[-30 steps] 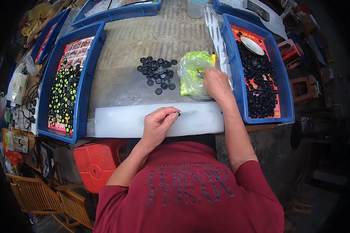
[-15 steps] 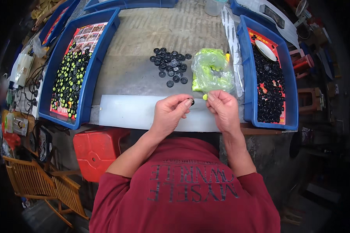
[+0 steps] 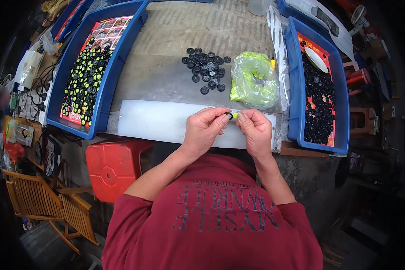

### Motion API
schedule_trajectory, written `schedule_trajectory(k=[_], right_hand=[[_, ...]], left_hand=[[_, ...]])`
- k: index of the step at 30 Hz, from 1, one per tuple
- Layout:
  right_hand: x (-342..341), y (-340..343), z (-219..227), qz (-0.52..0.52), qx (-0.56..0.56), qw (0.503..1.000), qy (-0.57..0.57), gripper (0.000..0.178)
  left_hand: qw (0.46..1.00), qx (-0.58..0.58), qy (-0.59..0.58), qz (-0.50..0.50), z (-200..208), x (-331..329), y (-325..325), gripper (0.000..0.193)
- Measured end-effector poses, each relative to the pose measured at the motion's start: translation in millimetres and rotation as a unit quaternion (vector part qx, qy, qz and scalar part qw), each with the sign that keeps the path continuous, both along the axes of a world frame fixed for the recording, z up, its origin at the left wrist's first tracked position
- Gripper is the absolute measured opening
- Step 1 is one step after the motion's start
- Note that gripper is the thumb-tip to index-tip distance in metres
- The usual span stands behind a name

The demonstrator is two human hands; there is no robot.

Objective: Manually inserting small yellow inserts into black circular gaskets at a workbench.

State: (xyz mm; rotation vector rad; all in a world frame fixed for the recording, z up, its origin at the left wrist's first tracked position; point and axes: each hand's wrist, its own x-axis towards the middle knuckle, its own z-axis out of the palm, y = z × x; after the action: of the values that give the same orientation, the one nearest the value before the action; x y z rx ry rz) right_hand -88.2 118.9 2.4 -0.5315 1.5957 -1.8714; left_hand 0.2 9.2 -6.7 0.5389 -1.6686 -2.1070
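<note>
Over the pale board (image 3: 153, 123) at the table's near edge, both hands meet at their fingertips. My left hand (image 3: 206, 130) pinches a small round black disc (image 3: 230, 115), seen partly edge-on. Between the thumb and fingers of my right hand (image 3: 256, 130) is a small yellow-green disc (image 3: 236, 115), held right beside the black one; whether the two touch I cannot tell. Beyond the hands lies a loose pile of black discs (image 3: 207, 67). To its right sits a clear plastic bag (image 3: 256, 85) with yellow-green pieces.
A blue tray (image 3: 114, 85) at the left holds black discs with yellow-green centres. The blue tray (image 3: 294, 90) at the right holds black discs and a white oval dish (image 3: 316, 60). A red stool (image 3: 108, 173) and a wooden chair (image 3: 54, 202) stand at lower left.
My hands have come together, bringing the yellow-green disc up beside the black disc. The whole view has shifted slightly.
</note>
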Motion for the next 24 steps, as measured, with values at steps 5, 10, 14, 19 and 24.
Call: schedule_trajectory(k=[5, 10, 14, 19, 24], right_hand=[[1, 2, -4, 0.014, -0.011, 1.000, -0.008, 0.011], [3, 2, -12, -0.009, 0.039, 0.991, 0.126, 0.011], [5, 2, -15, -0.027, 0.069, 0.977, 0.199, 0.012], [7, 1, -8, -0.012, 0.033, 0.998, 0.055, 0.012], [7, 4, -9, 0.006, 0.046, 0.999, 0.005, 0.010]], left_hand=[[1.000, -0.001, -0.006, -0.004, -3, 1, 1, 0.018], [0.997, -0.075, -0.017, -0.023, -2, 2, 3, 0.017], [0.996, -0.088, -0.012, -0.019, -5, 2, 1, 0.016], [1.000, 0.025, -0.006, -0.015, -3, 2, 2, 0.014], [0.997, 0.077, 0.002, -0.026, -2, 2, 2, 0.015]])
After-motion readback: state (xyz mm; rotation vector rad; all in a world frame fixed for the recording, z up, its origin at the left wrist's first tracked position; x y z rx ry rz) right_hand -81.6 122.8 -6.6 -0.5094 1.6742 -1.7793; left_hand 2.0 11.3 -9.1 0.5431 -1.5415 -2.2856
